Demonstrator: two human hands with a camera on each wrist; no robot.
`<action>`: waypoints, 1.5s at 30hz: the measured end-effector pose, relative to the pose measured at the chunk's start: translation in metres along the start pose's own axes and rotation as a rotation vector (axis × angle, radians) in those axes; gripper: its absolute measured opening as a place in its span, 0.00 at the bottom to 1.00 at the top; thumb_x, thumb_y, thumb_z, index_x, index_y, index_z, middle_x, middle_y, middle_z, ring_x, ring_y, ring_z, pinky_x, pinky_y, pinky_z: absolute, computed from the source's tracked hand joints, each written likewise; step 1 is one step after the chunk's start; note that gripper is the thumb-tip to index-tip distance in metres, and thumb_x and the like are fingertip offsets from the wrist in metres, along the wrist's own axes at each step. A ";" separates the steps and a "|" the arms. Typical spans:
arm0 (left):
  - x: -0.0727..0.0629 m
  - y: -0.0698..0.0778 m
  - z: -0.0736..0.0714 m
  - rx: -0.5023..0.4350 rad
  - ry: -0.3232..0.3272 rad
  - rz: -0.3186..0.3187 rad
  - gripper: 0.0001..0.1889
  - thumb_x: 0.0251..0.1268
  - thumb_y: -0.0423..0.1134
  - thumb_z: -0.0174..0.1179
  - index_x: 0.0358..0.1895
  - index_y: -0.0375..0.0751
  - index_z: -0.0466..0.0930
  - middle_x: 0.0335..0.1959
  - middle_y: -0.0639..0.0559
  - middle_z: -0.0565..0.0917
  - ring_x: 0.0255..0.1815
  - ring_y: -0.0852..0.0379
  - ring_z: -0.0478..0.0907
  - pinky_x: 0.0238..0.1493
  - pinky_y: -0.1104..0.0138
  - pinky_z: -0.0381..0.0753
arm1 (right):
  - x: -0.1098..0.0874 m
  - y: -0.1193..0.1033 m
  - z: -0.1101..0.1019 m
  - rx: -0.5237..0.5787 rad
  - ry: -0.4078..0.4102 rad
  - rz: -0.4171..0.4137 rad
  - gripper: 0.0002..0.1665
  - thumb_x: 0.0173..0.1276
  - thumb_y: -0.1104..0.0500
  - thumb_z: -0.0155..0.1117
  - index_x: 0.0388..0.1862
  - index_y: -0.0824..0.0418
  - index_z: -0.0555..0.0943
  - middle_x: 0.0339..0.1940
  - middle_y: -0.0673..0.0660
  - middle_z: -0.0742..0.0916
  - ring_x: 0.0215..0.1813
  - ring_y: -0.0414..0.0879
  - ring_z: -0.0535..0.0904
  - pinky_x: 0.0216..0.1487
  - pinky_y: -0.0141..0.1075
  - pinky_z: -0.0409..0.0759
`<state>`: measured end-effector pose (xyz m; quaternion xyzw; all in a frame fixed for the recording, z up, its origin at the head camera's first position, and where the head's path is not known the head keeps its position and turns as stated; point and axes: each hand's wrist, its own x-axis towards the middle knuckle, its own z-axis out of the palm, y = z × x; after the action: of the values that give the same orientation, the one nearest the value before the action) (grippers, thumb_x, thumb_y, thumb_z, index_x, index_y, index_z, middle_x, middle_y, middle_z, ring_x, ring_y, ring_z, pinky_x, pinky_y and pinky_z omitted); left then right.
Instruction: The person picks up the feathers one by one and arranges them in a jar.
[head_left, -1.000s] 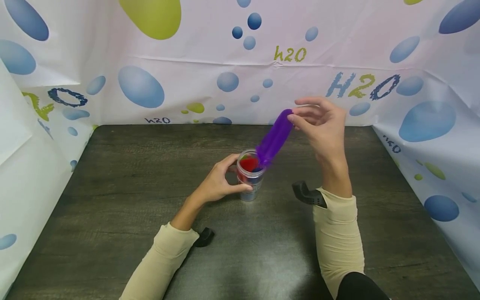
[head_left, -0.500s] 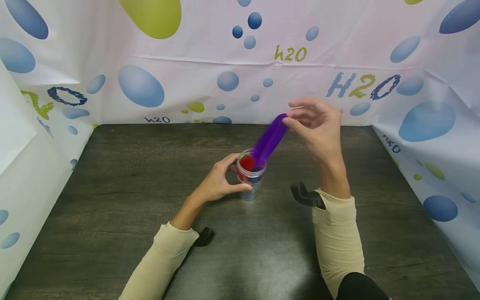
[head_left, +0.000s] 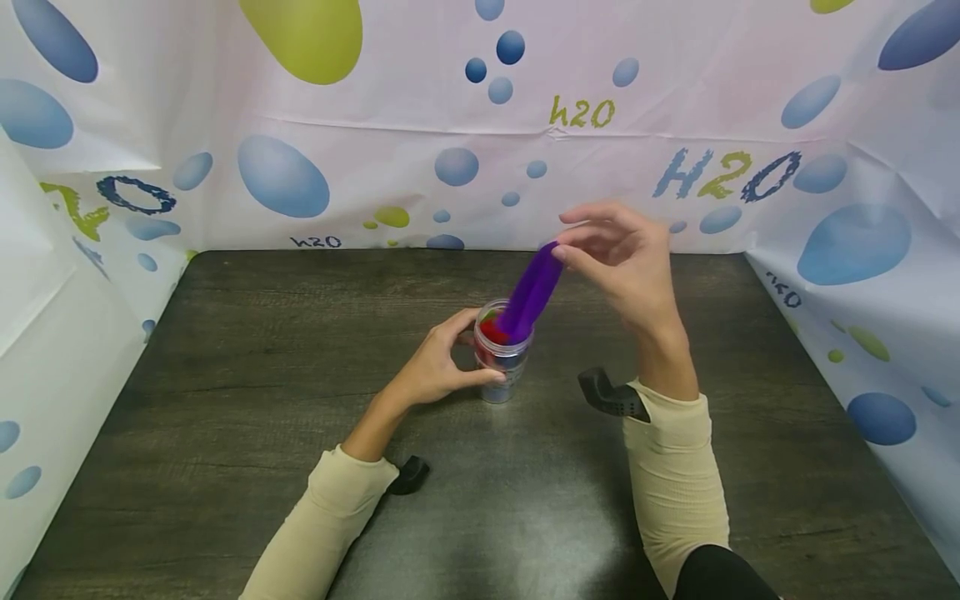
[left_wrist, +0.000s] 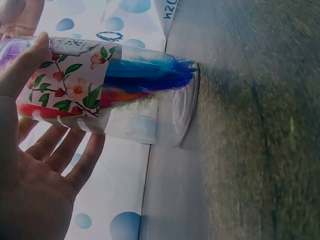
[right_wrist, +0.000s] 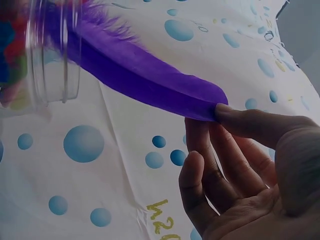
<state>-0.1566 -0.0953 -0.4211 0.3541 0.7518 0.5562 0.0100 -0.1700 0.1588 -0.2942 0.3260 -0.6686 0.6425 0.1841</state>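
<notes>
My right hand (head_left: 626, 258) pinches the tip of a purple feather (head_left: 529, 293) between thumb and finger. The feather slants down to the left, its fluffy end inside the mouth of a clear jar (head_left: 501, 390). In the right wrist view the purple feather (right_wrist: 150, 82) passes through the jar's rim (right_wrist: 70, 75). My left hand (head_left: 435, 358) grips the jar around its side, thumb in front. Red, blue and green feathers stand inside the jar; the left wrist view shows blue feathers (left_wrist: 150, 75) reaching low in it and a flowered label (left_wrist: 70, 80) on its wall.
The jar stands upright on a dark wood table (head_left: 262, 358). Behind and at both sides hangs a white sheet (head_left: 390, 100) printed with blue and green drops. Black wrist mounts (head_left: 611, 393) stick out from the beige sleeves (head_left: 675, 475).
My right hand has moved left and slightly down, bringing the purple feather's lower end from beside the jar's rim into its mouth. The left hand and jar have stayed put.
</notes>
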 end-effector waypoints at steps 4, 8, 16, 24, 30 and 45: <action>0.000 0.000 0.001 0.005 0.004 -0.003 0.55 0.55 0.74 0.67 0.73 0.32 0.69 0.64 0.39 0.79 0.63 0.45 0.78 0.59 0.53 0.84 | -0.001 -0.001 0.003 -0.017 -0.027 0.011 0.17 0.61 0.82 0.67 0.50 0.83 0.79 0.37 0.50 0.92 0.38 0.45 0.89 0.43 0.34 0.88; -0.001 0.001 0.000 0.005 0.005 -0.015 0.56 0.53 0.76 0.65 0.73 0.31 0.69 0.64 0.39 0.79 0.63 0.45 0.78 0.59 0.52 0.84 | -0.002 -0.002 0.005 -0.027 -0.066 0.029 0.16 0.61 0.83 0.66 0.49 0.83 0.80 0.37 0.50 0.92 0.38 0.45 0.89 0.44 0.35 0.88; -0.001 -0.001 0.000 -0.010 -0.004 -0.011 0.54 0.55 0.73 0.67 0.73 0.32 0.68 0.65 0.40 0.79 0.64 0.45 0.77 0.60 0.53 0.84 | -0.004 -0.001 0.011 -0.041 -0.193 0.043 0.18 0.61 0.85 0.65 0.51 0.81 0.80 0.38 0.50 0.92 0.39 0.45 0.90 0.44 0.36 0.88; -0.001 0.001 0.000 -0.005 -0.003 -0.007 0.54 0.55 0.73 0.68 0.73 0.32 0.69 0.66 0.40 0.78 0.64 0.44 0.77 0.60 0.53 0.84 | -0.007 0.002 0.012 -0.122 -0.342 0.055 0.19 0.61 0.82 0.69 0.52 0.77 0.82 0.39 0.65 0.90 0.40 0.47 0.90 0.43 0.37 0.89; -0.001 0.000 -0.001 0.003 -0.002 -0.009 0.50 0.58 0.66 0.72 0.73 0.32 0.69 0.66 0.39 0.78 0.64 0.44 0.78 0.60 0.53 0.84 | -0.009 0.002 0.014 -0.186 -0.425 0.101 0.20 0.62 0.79 0.72 0.53 0.73 0.83 0.38 0.61 0.91 0.41 0.50 0.90 0.44 0.35 0.88; 0.001 0.002 -0.002 0.012 -0.008 -0.011 0.43 0.60 0.49 0.78 0.73 0.31 0.69 0.65 0.39 0.78 0.64 0.44 0.78 0.60 0.53 0.84 | -0.010 0.000 0.020 -0.275 -0.514 0.153 0.22 0.63 0.76 0.73 0.56 0.70 0.83 0.38 0.56 0.92 0.41 0.46 0.89 0.45 0.38 0.87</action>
<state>-0.1572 -0.0957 -0.4180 0.3520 0.7570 0.5504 0.0139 -0.1594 0.1413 -0.3031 0.3985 -0.7968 0.4543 0.0023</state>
